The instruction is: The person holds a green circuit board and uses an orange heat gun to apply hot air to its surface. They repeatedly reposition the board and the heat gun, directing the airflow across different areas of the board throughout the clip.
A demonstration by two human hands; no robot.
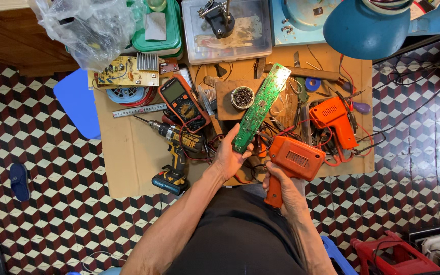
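Note:
My left hand (228, 155) grips the near end of a long narrow green circuit board (260, 104), which slants up and to the right over the workbench. My right hand (283, 191) is closed around the handle of an orange pistol-shaped soldering gun (294, 159), whose body sits just right of the board's lower end. The gun's tip is hidden among wires near the board.
A cardboard-topped bench (128, 153) carries a cordless drill (175, 153), an orange multimeter (183, 103), a ruler (138, 110), a second orange soldering gun (334, 119), a small tin of bits (242, 97) and tangled wires. Plastic boxes and a blue lamp shade (365, 23) stand behind.

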